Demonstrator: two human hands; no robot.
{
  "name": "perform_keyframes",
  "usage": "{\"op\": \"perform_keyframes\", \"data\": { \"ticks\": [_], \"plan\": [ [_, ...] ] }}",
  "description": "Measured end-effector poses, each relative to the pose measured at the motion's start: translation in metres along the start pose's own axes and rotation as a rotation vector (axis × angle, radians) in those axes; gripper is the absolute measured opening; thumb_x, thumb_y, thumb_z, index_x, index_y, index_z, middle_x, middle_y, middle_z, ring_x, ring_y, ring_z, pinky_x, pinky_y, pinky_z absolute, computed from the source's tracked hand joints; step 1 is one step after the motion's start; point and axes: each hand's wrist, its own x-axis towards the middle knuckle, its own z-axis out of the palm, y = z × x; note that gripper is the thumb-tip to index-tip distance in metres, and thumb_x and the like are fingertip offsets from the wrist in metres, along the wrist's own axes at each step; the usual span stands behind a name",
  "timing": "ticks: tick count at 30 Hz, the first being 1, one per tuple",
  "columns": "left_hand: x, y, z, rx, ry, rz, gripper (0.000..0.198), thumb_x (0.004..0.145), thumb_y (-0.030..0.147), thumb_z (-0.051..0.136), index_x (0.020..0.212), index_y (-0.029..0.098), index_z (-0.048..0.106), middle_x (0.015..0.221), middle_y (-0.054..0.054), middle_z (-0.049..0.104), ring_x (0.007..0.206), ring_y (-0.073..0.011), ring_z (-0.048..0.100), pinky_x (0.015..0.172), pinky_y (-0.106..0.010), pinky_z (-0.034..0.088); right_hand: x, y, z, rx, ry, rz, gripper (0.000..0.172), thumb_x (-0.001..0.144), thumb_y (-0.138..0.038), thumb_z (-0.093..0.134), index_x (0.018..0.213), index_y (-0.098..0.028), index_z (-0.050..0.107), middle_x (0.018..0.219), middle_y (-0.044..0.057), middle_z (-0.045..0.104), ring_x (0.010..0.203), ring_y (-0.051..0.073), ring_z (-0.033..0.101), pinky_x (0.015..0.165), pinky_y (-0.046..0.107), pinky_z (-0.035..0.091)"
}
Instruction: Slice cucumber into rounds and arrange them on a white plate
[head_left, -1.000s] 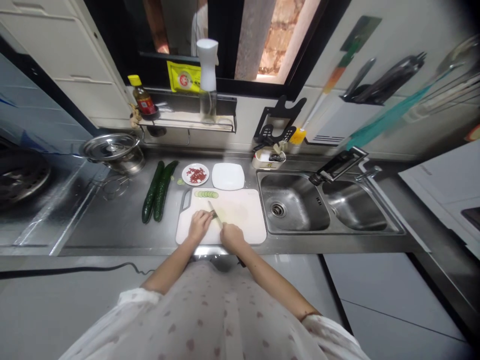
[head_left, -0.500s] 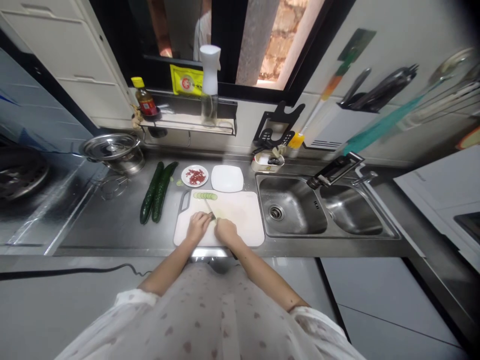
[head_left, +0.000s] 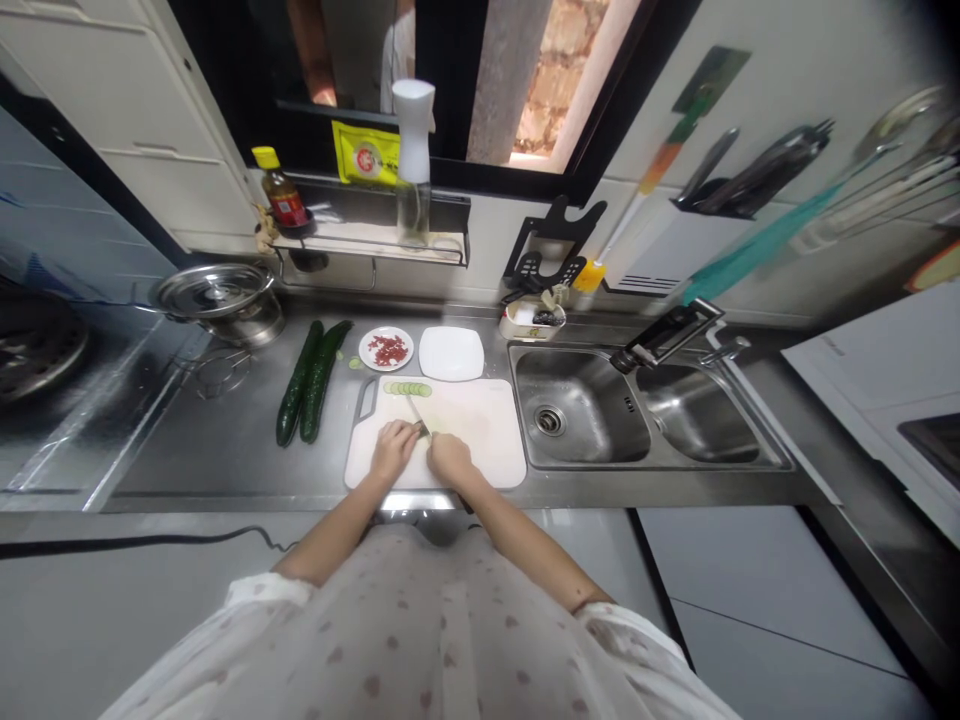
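Note:
My right hand (head_left: 451, 461) is closed round a knife (head_left: 417, 414), its blade pointing away from me and to the left over the white cutting board (head_left: 491, 425). My left hand (head_left: 393, 449) lies just left of the blade, fingers closed on a short piece of cucumber (head_left: 421, 429) that is mostly hidden. Along the board's far left part runs a row of overlapping cucumber slices (head_left: 407, 389). Two whole cucumbers (head_left: 318, 385) rest side by side on the counter, left of the board.
Behind the board stand a plate of chopped red bits (head_left: 365, 349) and a white square plate (head_left: 451, 353). A double sink (head_left: 592, 410) is on the right. At the left are a lidded steel pot (head_left: 244, 318) and a wire rack (head_left: 217, 372).
The view has shifted slightly. The knife blade sits at a slightly different angle beside the cucumber piece; both hands keep their holds and the slice row looks the same.

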Motion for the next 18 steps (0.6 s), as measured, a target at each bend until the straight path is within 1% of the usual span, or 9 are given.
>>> {"op": "perform_keyframes", "data": {
  "ticks": [4, 11, 18],
  "plan": [
    [0.001, 0.0, -0.001, 0.002, 0.002, 0.002, 0.025, 0.093, 0.03, 0.045, 0.102, 0.023, 0.067, 0.089, -0.006, 0.062, 0.086, -0.0179, 0.054, 0.08, -0.033, 0.043, 0.004, -0.001, 0.002, 0.018, 0.012, 0.004, 0.032, 0.088, -0.015, 0.04, 0.111, -0.011, 0.062, 0.105, 0.015, 0.068, 0.099, 0.021, 0.063, 0.081, 0.027, 0.045],
    [0.001, 0.0, -0.001, -0.008, 0.007, -0.003, 0.024, 0.093, 0.031, 0.047, 0.1, 0.023, 0.067, 0.089, -0.005, 0.062, 0.086, -0.0184, 0.055, 0.079, -0.033, 0.043, -0.01, 0.009, 0.01, -0.032, 0.0, 0.005, 0.03, 0.088, -0.015, 0.041, 0.109, -0.012, 0.062, 0.104, 0.015, 0.068, 0.097, 0.021, 0.063, 0.079, 0.028, 0.046],
    [0.002, 0.001, -0.002, -0.015, -0.008, -0.008, 0.024, 0.093, 0.031, 0.046, 0.099, 0.022, 0.067, 0.088, -0.005, 0.062, 0.086, -0.0182, 0.054, 0.08, -0.034, 0.043, -0.006, 0.006, 0.004, -0.024, 0.012, -0.011, 0.032, 0.088, -0.015, 0.039, 0.11, -0.012, 0.061, 0.104, 0.015, 0.068, 0.098, 0.022, 0.063, 0.079, 0.029, 0.046]
  ]
}}
